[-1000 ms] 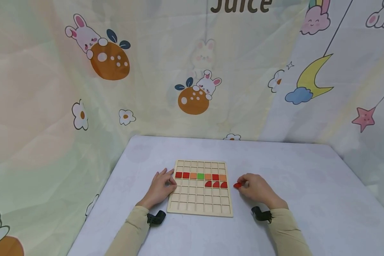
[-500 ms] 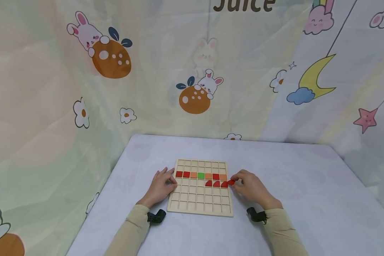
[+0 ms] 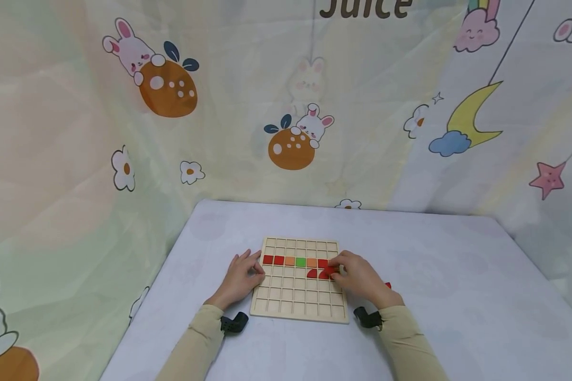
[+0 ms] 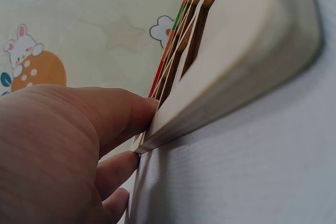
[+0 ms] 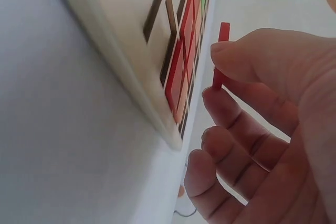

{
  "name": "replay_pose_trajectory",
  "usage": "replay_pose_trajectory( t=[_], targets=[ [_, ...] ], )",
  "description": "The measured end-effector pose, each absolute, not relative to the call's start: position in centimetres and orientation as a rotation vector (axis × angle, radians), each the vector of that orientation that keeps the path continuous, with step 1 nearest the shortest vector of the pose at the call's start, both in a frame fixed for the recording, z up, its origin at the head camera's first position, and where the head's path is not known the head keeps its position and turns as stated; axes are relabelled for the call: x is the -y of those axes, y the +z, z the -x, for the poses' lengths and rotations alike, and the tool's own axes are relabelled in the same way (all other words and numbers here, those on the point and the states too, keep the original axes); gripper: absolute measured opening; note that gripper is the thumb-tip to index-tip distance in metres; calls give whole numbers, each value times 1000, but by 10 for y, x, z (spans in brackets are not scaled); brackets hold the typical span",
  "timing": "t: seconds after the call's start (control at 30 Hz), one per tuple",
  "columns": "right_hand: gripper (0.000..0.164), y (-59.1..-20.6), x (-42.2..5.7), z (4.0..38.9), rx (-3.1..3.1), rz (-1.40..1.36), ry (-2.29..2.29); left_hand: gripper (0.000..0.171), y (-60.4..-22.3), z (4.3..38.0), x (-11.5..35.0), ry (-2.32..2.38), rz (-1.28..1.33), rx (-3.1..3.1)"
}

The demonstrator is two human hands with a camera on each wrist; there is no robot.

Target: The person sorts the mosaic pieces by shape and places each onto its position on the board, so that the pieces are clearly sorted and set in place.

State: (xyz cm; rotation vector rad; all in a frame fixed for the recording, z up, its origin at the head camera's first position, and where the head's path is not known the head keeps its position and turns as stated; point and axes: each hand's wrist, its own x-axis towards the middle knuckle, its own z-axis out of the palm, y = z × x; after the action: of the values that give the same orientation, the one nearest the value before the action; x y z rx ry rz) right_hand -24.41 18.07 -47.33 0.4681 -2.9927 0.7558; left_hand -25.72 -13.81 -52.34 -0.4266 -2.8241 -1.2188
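Observation:
A light wooden grid board (image 3: 297, 311) lies on the table, with a row of red, orange and green square tiles (image 3: 301, 262) across it. Below that row, at the right, sit red pieces with a curved side (image 3: 312, 273). My left hand (image 3: 238, 279) holds the board's left edge, its thumb (image 4: 128, 109) on the rim and fingers against the side. Over the right side of the board, my right hand (image 3: 364, 280) pinches a red tile (image 5: 224, 32) between thumb and index finger. That hand hides the right end of both rows in the head view.
Another small red piece (image 3: 388, 285) shows on the table just behind the right wrist. A white cloth covers the table (image 3: 438, 264), and a printed curtain (image 3: 229, 106) hangs behind it. Black wrist cameras (image 3: 234, 323) sit on both sleeves.
The right hand has moved left with the red tile, from beside the board to over its right side. The red piece behind the right wrist has come into view. My left hand stays put.

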Motion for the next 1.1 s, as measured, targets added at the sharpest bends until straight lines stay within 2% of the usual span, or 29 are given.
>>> replay_pose_trajectory(
  t=[0.53,1.1],
  targets=[
    [25,-475,-152,244,2937,-646,772,17,-523,256,137,-1218,421,2817],
    [18,-475,-131,248,2941,-730,699,17,-521,256,136,-1209,400,2836]
  ],
)
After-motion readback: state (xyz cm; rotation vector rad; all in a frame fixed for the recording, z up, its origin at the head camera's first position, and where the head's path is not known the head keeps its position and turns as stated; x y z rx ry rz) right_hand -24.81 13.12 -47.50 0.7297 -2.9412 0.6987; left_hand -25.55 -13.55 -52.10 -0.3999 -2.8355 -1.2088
